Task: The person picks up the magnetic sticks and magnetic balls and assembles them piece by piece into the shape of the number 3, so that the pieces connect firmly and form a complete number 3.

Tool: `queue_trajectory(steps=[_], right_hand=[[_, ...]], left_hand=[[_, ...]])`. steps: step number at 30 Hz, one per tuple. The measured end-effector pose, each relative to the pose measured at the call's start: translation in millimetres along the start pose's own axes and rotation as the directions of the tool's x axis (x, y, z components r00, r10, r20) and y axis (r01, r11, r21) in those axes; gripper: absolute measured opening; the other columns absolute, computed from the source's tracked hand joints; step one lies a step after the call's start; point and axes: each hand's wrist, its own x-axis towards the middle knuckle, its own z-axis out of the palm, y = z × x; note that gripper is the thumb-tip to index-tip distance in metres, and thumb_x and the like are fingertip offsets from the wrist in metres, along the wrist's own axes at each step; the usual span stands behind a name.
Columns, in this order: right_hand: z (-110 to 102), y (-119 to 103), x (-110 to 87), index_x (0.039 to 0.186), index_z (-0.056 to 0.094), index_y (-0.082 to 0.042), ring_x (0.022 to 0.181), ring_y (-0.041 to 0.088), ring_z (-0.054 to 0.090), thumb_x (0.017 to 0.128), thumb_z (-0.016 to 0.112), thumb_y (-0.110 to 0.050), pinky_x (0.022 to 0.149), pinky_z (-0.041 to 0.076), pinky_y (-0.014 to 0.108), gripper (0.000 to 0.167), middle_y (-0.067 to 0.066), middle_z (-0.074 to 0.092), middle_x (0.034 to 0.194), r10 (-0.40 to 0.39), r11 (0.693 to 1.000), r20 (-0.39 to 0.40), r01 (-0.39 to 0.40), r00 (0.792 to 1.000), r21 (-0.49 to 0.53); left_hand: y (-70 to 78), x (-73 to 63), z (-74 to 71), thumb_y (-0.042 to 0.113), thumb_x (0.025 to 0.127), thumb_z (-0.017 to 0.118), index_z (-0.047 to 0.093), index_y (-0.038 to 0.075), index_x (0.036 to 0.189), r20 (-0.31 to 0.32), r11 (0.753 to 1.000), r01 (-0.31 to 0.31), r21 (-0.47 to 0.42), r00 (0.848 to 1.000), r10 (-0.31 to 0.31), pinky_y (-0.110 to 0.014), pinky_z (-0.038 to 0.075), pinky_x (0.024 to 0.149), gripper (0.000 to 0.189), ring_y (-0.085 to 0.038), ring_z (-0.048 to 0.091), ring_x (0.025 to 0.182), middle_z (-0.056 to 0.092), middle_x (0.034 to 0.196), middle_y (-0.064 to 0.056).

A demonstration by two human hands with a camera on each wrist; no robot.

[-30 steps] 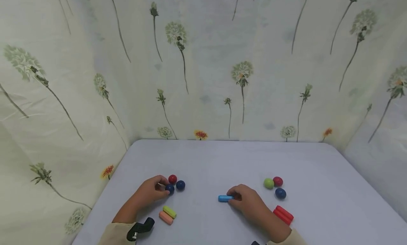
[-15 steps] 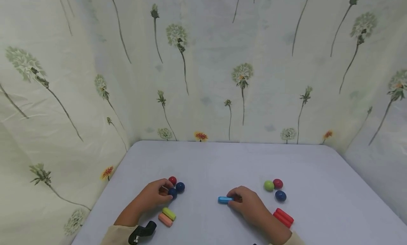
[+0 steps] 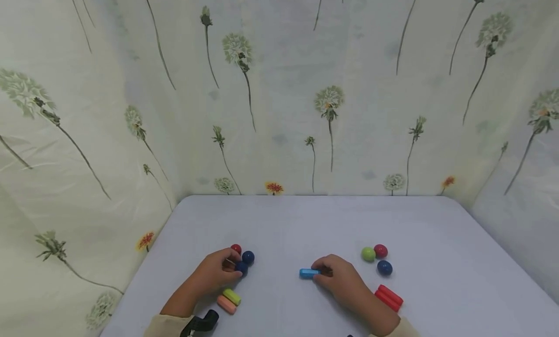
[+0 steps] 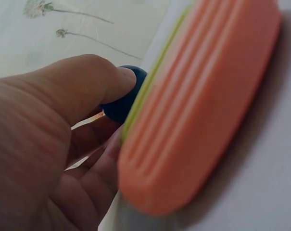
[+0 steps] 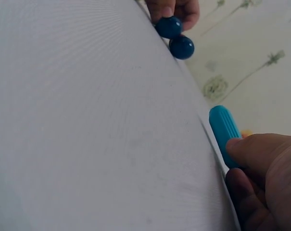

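In the head view my left hand (image 3: 213,275) pinches a dark blue ball (image 3: 241,268) between thumb and fingers. A second dark blue ball (image 3: 248,257) lies right against it, and a red ball (image 3: 236,248) shows just behind my fingers. The left wrist view has my thumb pressed on the held ball (image 4: 122,103), partly hidden by an orange ridged stick (image 4: 203,106). My right hand (image 3: 342,281) grips one end of a short, ridged light blue stick (image 3: 308,273) near the table's middle. Its rounded free end points left.
Beside my left wrist lie the orange stick (image 3: 226,305) and a yellow-green stick (image 3: 232,296). Right of my right hand are a green ball (image 3: 368,254), a red ball (image 3: 381,251), a blue ball (image 3: 385,267) and two red sticks (image 3: 390,294). A flowered curtain (image 3: 279,109) surrounds the white table (image 3: 305,220).
My left hand has slid the dark blue ball a little rightward and toward me, from beside the red ball to near the other blue ball. My right hand and the light blue stick stay put.
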Motion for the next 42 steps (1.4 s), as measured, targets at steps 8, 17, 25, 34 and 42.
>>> queue_trajectory(steps=[8, 17, 25, 34, 42], right_hand=[[-2, -2, 0.1, 0.108, 0.075, -0.026, 0.1, 0.009, 0.063, 0.09, 0.082, -0.018, 0.093, 0.057, 0.039, 0.021, -0.011, 0.067, 0.103, -0.016, 1.0, -0.029, 0.017, 0.999, 0.015], [-5, -3, -2.6, 0.108, 0.075, -0.026, 0.101, 0.009, 0.064, 0.09, 0.083, -0.019, 0.093, 0.058, 0.039, 0.021, -0.011, 0.067, 0.104, -0.005, 1.0, -0.027, 0.005, 1.0, 0.018], [-4, 1, -1.1, 0.108, 0.075, -0.026, 0.102, 0.01, 0.064, 0.091, 0.082, -0.021, 0.094, 0.058, 0.04, 0.02, -0.011, 0.068, 0.105, -0.025, 0.999, -0.01, 0.026, 1.0, 0.036], [0, 6, -0.3, 0.108, 0.075, -0.027, 0.101, 0.009, 0.065, 0.09, 0.083, -0.021, 0.093, 0.058, 0.038, 0.021, -0.011, 0.068, 0.105, -0.036, 0.999, -0.02, 0.037, 0.999, 0.026], [-1, 4, 0.5, 0.108, 0.075, -0.027, 0.103, 0.01, 0.065, 0.091, 0.082, -0.023, 0.094, 0.058, 0.04, 0.019, -0.01, 0.067, 0.106, -0.023, 0.999, 0.0, 0.023, 1.0, 0.034]], left_hand=[[8.3, 4.3, 2.4, 0.024, 0.088, 0.086, 0.069, 0.017, 0.114, 0.028, 1.0, -0.016, -0.007, 0.999, 0.016, -0.041, 0.058, 0.09, 0.031, -0.017, 0.065, 0.104, 0.069, 0.113, -0.002], [23.3, 8.2, 10.6, 0.025, 0.089, 0.085, 0.07, 0.017, 0.115, 0.065, 0.998, -0.055, -0.017, 0.996, 0.056, -0.042, 0.057, 0.09, 0.031, -0.016, 0.065, 0.102, 0.07, 0.11, -0.001], [42.5, 9.8, 26.9, 0.027, 0.089, 0.084, 0.069, 0.019, 0.111, 0.139, 0.998, -0.05, -0.041, 0.989, 0.055, -0.039, 0.057, 0.088, 0.028, -0.015, 0.065, 0.097, 0.069, 0.104, 0.004], [53.3, 21.2, 42.3, 0.028, 0.089, 0.084, 0.069, 0.024, 0.11, 0.148, 0.999, -0.042, -0.005, 0.988, 0.042, -0.04, 0.058, 0.089, 0.025, -0.015, 0.063, 0.094, 0.068, 0.099, 0.007], [55.9, 33.7, 49.9, 0.025, 0.089, 0.085, 0.069, 0.021, 0.106, 0.102, 1.0, -0.026, 0.0, 0.994, 0.026, -0.032, 0.056, 0.079, 0.024, -0.015, 0.062, 0.088, 0.068, 0.092, 0.005]])
